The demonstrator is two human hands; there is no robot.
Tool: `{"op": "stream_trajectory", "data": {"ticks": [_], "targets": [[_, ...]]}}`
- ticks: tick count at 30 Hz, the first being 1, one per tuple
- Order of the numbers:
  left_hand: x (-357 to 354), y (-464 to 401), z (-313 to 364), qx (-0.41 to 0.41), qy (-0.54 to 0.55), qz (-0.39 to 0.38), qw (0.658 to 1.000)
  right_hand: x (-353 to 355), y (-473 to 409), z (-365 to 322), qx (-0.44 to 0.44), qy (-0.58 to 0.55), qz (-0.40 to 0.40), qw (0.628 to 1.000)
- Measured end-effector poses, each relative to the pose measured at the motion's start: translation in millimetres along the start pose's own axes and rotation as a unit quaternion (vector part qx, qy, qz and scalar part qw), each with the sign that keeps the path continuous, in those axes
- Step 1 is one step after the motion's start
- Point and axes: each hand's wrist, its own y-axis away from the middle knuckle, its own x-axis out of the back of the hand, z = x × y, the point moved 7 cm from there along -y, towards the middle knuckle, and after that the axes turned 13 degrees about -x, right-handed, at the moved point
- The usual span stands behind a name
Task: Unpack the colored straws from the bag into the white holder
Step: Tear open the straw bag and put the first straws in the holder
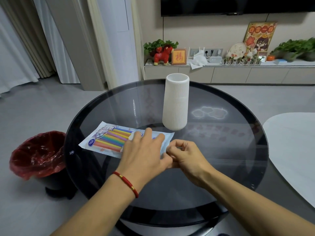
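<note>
1. Toward the left edge of the round glass desk (238, 150), the bag (102, 133) is laid flat, and the colored straws (112, 138) are seen packed inside it.
2. The bag's right part is pressed down by the left hand (144, 150), its fingers spread nearly straight on top.
3. The bag's right end is pinched by the curled fingers of the right hand (184, 154), just beside the left hand.
4. Behind the bag, near the desk's middle, the white holder (176, 103) is stood upright, apart from the bag.
5. On the floor off the desk's left edge, a bin with a red liner (37, 154) is seen.
</note>
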Motion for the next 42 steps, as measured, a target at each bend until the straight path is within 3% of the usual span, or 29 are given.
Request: {"op": "stream_trajectory", "data": {"ticks": [4,13,17,22,26,29,31,34,37,39,41,42], "targets": [[2.0,-7.1,22.9,-0.056,-0.027,-0.024,0.998,-2.0,5.2,-11.0,0.035,0.066,0.007,0.997],[-10.6,-3.2,10.4,-0.068,0.115,-0.029,0.991,-6.3,9.8,-8.2,-0.018,0.135,-0.036,0.99],[-8.1,-2.1,7.7,-0.071,0.148,0.013,0.986,-1.3,9.8,-11.9,0.024,0.186,0.023,0.982],[16.2,-3.6,-23.0,-0.063,0.187,0.132,0.971,16.8,11.4,-6.5,0.024,0.327,0.097,0.94],[-6.2,-11.3,-21.5,-0.131,0.226,0.03,0.965,16.9,10.9,-13.3,0.081,0.416,0.137,0.895],[-29.0,-12.2,-23.6,-0.129,0.311,-0.056,0.94,21.2,12.0,-14.1,0.083,0.402,0.151,0.9],[-39.1,-10.0,-23.0,-0.16,0.27,-0.089,0.945,27.1,11.5,-15.1,0.066,0.37,0.144,0.915],[-49.0,-11.0,-21.2,-0.206,0.141,-0.065,0.966,36.2,7.9,-16.1,0.045,0.336,0.124,0.933],[-44.1,-19.4,-37.1,-0.156,0.191,-0.01,0.969,41.2,6.7,-15.1,0.046,0.392,0.138,0.908],[-43.0,-21.5,-46.8,-0.137,0.209,0.002,0.968,44.4,8.5,-17.1,0.064,0.446,0.204,0.869],[-45.0,-20.6,-52.6,-0.126,0.212,-0.003,0.969,42.9,15.3,-24.5,0.115,0.448,0.268,0.845],[-45.5,-20.2,-54.9,-0.12,0.217,-0.001,0.969,38.5,18.5,-28.3,0.151,0.428,0.267,0.85]]}}
